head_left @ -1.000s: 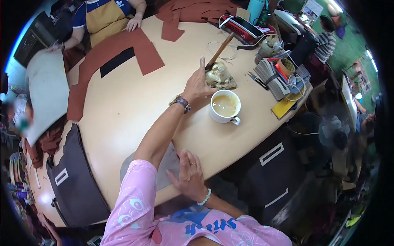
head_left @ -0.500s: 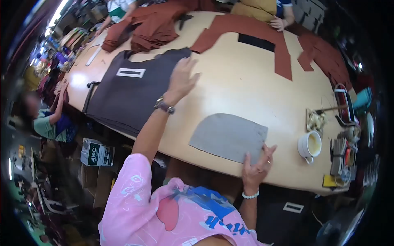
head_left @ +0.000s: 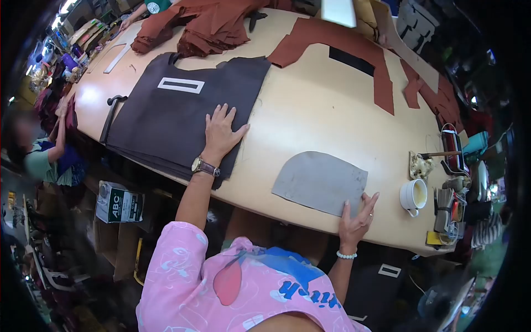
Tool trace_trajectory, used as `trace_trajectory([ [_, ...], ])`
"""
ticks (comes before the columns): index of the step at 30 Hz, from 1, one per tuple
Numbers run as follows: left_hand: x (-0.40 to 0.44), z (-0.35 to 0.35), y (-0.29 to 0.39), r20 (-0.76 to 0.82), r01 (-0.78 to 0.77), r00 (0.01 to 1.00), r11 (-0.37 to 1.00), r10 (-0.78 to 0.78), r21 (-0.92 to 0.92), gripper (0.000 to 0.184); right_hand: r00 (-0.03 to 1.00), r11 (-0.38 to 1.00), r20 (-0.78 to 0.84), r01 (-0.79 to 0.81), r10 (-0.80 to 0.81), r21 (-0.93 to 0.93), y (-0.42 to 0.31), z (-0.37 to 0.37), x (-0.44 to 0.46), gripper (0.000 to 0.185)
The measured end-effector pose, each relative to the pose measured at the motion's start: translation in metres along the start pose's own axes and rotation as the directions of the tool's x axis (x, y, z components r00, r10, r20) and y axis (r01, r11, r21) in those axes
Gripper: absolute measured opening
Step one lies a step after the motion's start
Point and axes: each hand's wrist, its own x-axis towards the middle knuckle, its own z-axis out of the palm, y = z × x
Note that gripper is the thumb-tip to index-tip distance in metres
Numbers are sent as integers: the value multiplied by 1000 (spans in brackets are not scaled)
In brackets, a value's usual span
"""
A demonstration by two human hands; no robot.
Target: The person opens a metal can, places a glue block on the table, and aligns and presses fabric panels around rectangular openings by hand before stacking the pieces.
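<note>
1. Nearest, at 2 o'clock from the wearer, the right hand is half open, thumb and fingers apart, its tips at the lower right edge of a flat grey piece; whether they press on it, I cannot tell.
2. The grey piece lies at 1 o'clock, rounded along its far side, flat on the pale table.
3. At 11 o'clock, the left hand rests palm down, fingers spread, on the right part of a stack of dark cloth.
4. A white rectangular frame shows on the stack, beyond that hand.
5. At 2 o'clock, past the right hand, stands a white cup of light brown liquid; notebooks lie just beside it.
6. Farther, between 12 and 1, a rust cloth piece bends around a black piece.
7. Between 11 and 12, rust cloth is heaped at the far side.
</note>
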Motion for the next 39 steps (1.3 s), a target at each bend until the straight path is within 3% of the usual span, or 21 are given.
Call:
trace_trajectory([
  [7, -2, 10, -10, -130, -81, 989, 993, 70, -82, 23, 1000, 1000, -6, 20, -20, 1, 1, 1, 0, 79],
  [13, 3, 10, -18, -224, -100, 974, 963, 43, -250, 16, 1000, 1000, -3, 13, -13, 24, 1, 0, -1, 78],
  [17, 6, -11, -15, -108, 203, 937, 767, -333, -608, 20, 993, 998, -104, 64, -61, 23, 3, 0, -1, 78],
  [20, 2, -33, -2, -104, 172, 922, 636, -372, -753, 15, 981, 992, -177, 91, -75, 82, -11, -11, 1, 75],
  [21, -2, -45, 11, -130, 116, 938, 645, -321, -755, 14, 980, 989, -187, 93, -70, 115, -21, -17, 0, 73],
  [22, -7, -58, 28, -154, 62, 951, 652, -270, -756, 13, 997, 939, -76, 0, 28, 345, -33, -19, 1, 73],
  [24, -22, -70, 60, -168, -28, 974, 651, -153, -758, 12, 971, 668, 190, -238, 146, 705, -57, -17, 7, 72],
  [28, -64, -56, 113, -36, -64, 998, 621, 58, -781, 13, 781, 483, 606, -594, 152, 644, -96, -8, 31, 88],
  [31, -98, -35, 143, 23, -90, 984, 604, 176, -792, 13, 850, 698, 509, -446, 135, 560, -92, 8, 39, 92],
  [32, -110, -30, 153, 52, -87, 976, 598, 211, -797, 13, 989, 917, 135, 9, -68, 399, -65, 32, 35, 89],
  [35, -139, -21, 179, 170, -88, 917, 597, 362, -797, 15, 950, 916, 288, -217, 119, 337, -65, 5, 34, 83],
  [39, -161, -20, 203, 172, -150, 842, 527, 511, -836, 21, 984, 950, 90, -174, 155, 259, -22, -7, 30, 78],
])
